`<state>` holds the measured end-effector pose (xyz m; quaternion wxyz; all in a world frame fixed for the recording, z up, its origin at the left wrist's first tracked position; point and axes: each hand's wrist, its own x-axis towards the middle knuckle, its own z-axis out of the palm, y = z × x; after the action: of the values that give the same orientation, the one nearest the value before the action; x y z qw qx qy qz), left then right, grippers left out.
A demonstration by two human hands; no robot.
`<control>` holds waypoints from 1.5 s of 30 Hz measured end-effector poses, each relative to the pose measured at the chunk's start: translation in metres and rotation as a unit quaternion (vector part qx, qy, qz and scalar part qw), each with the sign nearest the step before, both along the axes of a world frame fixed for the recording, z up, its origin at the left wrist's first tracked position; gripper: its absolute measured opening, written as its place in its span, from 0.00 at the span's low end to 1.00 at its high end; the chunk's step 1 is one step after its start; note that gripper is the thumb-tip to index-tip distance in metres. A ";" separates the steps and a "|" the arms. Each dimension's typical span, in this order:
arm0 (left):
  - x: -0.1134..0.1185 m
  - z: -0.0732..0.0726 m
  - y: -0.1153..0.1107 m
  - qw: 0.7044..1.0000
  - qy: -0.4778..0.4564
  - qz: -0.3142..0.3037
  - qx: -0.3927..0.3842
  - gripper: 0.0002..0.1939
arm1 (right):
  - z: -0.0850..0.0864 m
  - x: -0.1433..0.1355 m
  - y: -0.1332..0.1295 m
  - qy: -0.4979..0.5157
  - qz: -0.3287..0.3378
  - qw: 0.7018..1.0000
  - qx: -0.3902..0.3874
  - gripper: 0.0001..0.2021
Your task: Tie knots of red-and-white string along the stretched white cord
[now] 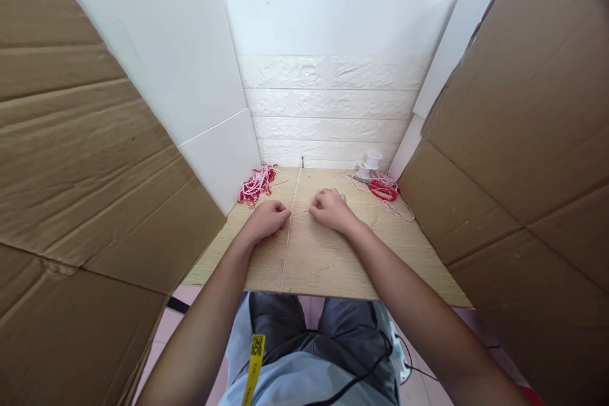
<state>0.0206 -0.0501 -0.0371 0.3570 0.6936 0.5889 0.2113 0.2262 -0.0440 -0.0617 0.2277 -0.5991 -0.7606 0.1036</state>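
The left hand (271, 221) pinches thumb and finger closed where pale thin threads (301, 211) meet the cord (296, 185); the right hand (330, 208), fingers curled, grips the threads' other end. They stretch sideways between the hands, across the cord. The cord's long axis runs from a small dark hook (302, 160) at the far edge toward the person, slanting slightly left to the near edge; its far stretch is thicker and pinkish, its near stretch thin and white. Beneath lies the wood-grained surface (328, 266). Farther left sits a stringy red-and-white yarn heap (257, 185); farther right, red-handled scissors (382, 189), loose cord and round white spools (372, 160).
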 end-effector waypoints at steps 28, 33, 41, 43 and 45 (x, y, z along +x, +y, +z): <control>0.000 0.010 -0.002 0.996 -0.047 0.036 -0.069 0.08 | 0.009 0.016 -0.001 0.037 -0.163 0.981 0.094 0.14; -0.002 0.003 0.003 0.989 -0.100 0.043 -0.099 0.09 | 0.009 -0.012 -0.011 0.135 0.056 0.983 0.112 0.08; -0.003 0.005 0.004 0.974 -0.177 0.021 -0.139 0.10 | 0.001 -0.038 -0.023 0.107 0.134 0.980 0.098 0.11; -0.003 0.008 0.003 0.971 -0.189 0.018 -0.148 0.13 | 0.000 -0.039 -0.022 0.104 0.125 0.982 0.096 0.11; -0.003 0.010 0.002 0.967 -0.201 0.015 -0.155 0.16 | -0.001 -0.039 -0.022 0.102 0.109 0.985 0.091 0.10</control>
<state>0.0175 -0.0478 -0.0270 0.5677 0.5644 0.5409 0.2581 0.1871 -0.0655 -0.0626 0.3451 -0.4758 -0.8003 0.1187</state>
